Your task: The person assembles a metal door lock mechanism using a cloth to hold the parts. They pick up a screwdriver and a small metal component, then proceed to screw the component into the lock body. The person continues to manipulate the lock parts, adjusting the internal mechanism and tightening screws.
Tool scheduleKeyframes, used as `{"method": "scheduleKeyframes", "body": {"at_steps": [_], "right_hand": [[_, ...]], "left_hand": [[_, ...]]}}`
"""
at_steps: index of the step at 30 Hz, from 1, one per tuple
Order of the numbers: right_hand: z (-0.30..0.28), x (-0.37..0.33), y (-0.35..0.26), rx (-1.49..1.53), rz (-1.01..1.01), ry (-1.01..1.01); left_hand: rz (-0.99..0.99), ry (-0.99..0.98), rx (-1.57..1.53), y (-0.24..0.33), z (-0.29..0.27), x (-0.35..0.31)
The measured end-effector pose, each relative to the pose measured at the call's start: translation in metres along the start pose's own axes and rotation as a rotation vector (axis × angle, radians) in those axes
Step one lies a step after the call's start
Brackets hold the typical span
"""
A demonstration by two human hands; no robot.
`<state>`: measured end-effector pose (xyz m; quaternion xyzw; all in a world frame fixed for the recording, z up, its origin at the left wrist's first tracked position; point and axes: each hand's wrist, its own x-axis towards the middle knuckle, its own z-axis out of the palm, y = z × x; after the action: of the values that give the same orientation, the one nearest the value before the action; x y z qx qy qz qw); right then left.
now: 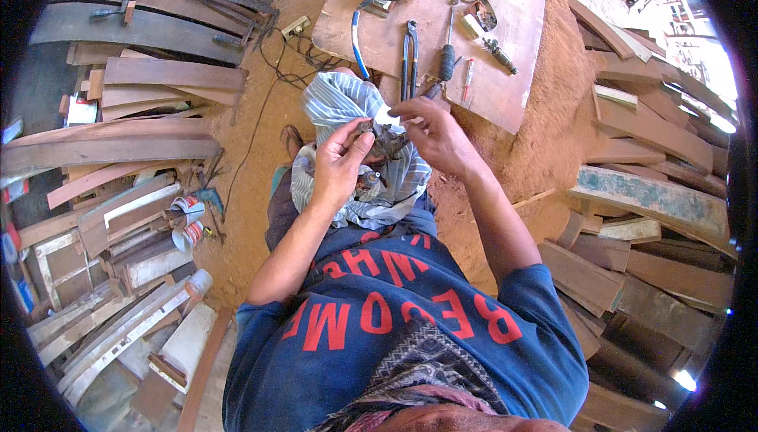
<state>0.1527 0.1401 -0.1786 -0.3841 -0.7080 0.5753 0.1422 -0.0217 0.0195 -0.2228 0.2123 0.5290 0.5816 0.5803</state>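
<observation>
Steadying a dark metal part over my lap

My left fingers (361,148) pinch one end of the dark metal part (388,146), thumb closed against it, above the striped cloth (335,108) on my lap. My right fingers (414,108) curl half-closed at its far side; I cannot tell whether they grip anything. I judge it best to keep the left pinch firm and let the right work lightly, over the cloth in case something drops. My left forearm (298,234) slants inward; my right forearm (493,211) reaches across from a wider elbow, wrist bent.
</observation>
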Motion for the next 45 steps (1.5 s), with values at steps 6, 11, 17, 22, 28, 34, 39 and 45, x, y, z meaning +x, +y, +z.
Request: {"method": "scheduleKeyframes", "body": {"at_steps": [6,11,17,22,28,34,39,45], "right_hand": [[0.011,-0.002,-0.005,-0.151,-0.125,-0.075],[0.026,0.006,0.015,-0.161,-0.127,0.049],[0.031,0.005,0.004,-0.457,-0.315,0.23],[0.03,0.005,0.015,0.036,0.041,0.065],[0.013,0.025,0.016,-0.062,-0.078,0.035],[0.001,0.051,0.004,-0.218,-0.359,-0.134],[0.003,0.064,0.006,-0.252,-0.44,-0.208],[0.006,0.046,-0.004,-0.248,-0.47,0.041]], "left_hand": [[-0.097,0.049,-0.129,-0.004,-0.004,0.004],[-0.171,0.09,-0.34,-0.009,-0.011,0.008],[-0.191,0.11,-0.464,-0.014,-0.02,0.008],[-0.186,0.116,-0.422,-0.012,-0.019,0.005],[-0.216,-0.024,-0.397,-0.008,-0.021,0.008],[-0.267,0.031,-0.247,0.007,-0.01,0.009],[-0.31,-0.054,-0.261,0.0,-0.015,0.01],[-0.302,-0.048,-0.301,-0.006,-0.023,0.008]]}}
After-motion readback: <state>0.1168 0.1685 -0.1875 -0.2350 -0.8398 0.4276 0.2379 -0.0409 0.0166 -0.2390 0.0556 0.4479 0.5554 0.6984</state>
